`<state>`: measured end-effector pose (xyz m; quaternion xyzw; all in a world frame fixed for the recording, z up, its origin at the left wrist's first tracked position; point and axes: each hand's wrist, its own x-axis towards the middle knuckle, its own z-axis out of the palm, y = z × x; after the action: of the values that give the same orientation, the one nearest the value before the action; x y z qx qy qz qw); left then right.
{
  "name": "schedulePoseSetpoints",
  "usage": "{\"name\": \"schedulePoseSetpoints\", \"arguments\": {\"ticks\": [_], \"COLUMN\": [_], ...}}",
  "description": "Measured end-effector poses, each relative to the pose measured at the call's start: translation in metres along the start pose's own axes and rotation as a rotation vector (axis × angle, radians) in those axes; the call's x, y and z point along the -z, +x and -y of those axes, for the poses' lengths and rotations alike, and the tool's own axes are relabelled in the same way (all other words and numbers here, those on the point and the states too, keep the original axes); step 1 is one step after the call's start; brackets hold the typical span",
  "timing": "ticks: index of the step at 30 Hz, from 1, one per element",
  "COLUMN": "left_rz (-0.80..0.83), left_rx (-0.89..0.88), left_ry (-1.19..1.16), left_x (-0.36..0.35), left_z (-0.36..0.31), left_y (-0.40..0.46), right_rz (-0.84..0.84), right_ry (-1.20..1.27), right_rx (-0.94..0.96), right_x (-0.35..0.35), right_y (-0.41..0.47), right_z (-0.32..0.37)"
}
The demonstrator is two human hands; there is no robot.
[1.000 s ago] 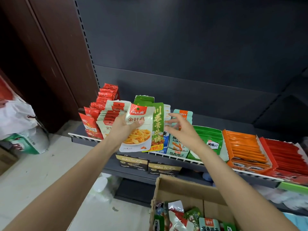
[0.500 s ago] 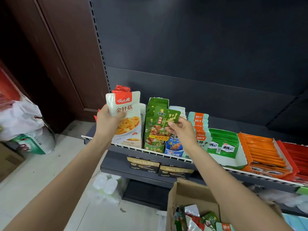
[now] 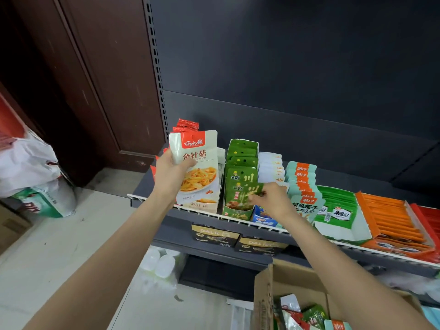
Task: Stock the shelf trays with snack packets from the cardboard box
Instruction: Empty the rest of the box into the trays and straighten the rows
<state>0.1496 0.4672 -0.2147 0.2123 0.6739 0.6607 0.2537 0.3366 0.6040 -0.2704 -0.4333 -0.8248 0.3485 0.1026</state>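
Note:
My left hand [image 3: 172, 176] grips a white mushroom snack packet [image 3: 198, 166] with a red label, held upright above the white tray [image 3: 220, 163] at the shelf's left end. My right hand [image 3: 273, 200] pinches a green packet [image 3: 240, 191] and holds it down in the front of the green tray [image 3: 238, 214], among other green packets. The cardboard box [image 3: 264, 298] stands open at the bottom right, with several mixed packets inside.
Trays of white, teal, green, orange and red packets fill the wire-fronted shelf [image 3: 262, 226] to the right. Two dark boxes [image 3: 238, 236] sit on the shelf below. A white bag [image 3: 26, 165] and a green-and-white sack stand on the floor at left.
The right hand took the green packet from beside the white one and lowered it into the green tray. The left hand lifted the white packet over its tray.

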Motion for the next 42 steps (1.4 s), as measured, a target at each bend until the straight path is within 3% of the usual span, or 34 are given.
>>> {"name": "schedulePoseSetpoints", "arguments": {"ticks": [8,10,12,13,16,18,19,22,24,31,34,37,42], "left_rz": [0.054,0.072,0.115,0.148,0.305,0.355,0.364,0.483,0.593,0.565,0.537,0.519,0.529], "left_rx": [0.003,0.011,0.022,0.025,-0.028,-0.091,-0.147,-0.351,-0.409,-0.582,-0.648,-0.672,-0.675], "left_ry": [-0.053,-0.076,-0.097,-0.111,-0.149,-0.014,0.183,1.086,1.396,1.423,1.449,1.434,1.406], "left_x": [0.002,0.006,0.008,0.008,0.0,-0.003,-0.002,0.012,0.02,0.034,0.036,0.036,0.036], "left_z": [-0.008,-0.009,-0.008,-0.008,-0.008,-0.006,-0.003,0.013,0.021,0.031,0.035,0.039,0.05], "left_y": [0.001,0.001,0.002,0.003,0.003,0.007,0.012,0.027,0.027,0.023,0.025,0.03,0.037], "right_rz": [-0.006,-0.147,-0.307,-0.269,0.089,0.059,-0.032,-0.338,-0.399,-0.282,-0.192,-0.064,-0.161], "right_ry": [-0.508,-0.586,-0.395,-0.186,0.381,0.456,0.473,0.608,0.688,0.631,0.497,0.208,0.005], "right_rx": [-0.141,-0.09,0.046,0.108,0.117,0.114,0.105,0.03,0.045,0.159,0.117,0.039,0.167], "right_x": [-0.01,0.0,0.009,0.013,0.016,0.016,0.017,0.024,0.024,-0.004,-0.018,-0.027,-0.023], "right_y": [0.0,-0.009,-0.017,-0.02,-0.017,-0.008,-0.005,0.005,0.009,0.022,0.033,0.04,0.044], "right_z": [0.025,0.04,0.062,0.075,0.103,0.105,0.104,0.1,0.102,0.11,0.108,0.104,0.119]}}
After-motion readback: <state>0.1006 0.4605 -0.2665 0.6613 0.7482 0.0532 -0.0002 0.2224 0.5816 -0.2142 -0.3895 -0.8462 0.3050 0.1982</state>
